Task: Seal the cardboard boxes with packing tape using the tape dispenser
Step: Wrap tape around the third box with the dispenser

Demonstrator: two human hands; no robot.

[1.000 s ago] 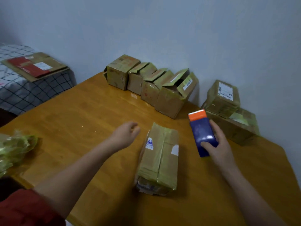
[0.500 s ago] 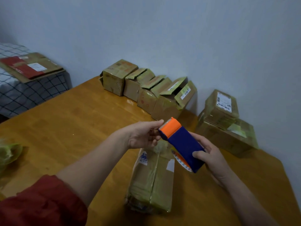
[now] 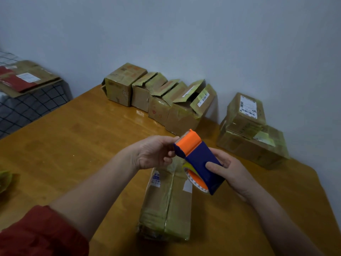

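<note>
1. The tape dispenser (image 3: 201,159) is held in the air above the long box's (image 3: 166,206) far end, orange cutter end uppermost.
2. The right hand (image 3: 232,174) wraps its blue body, thumb on top; the left hand's (image 3: 155,152) fingertips pinch at the orange end, tape end unseen.
3. Probably light, rigid plastic: grip the body, clear of the toothed blade.

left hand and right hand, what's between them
The tape dispenser, in the head view: the right hand grips its blue body and the left hand pinches its orange end.
</note>
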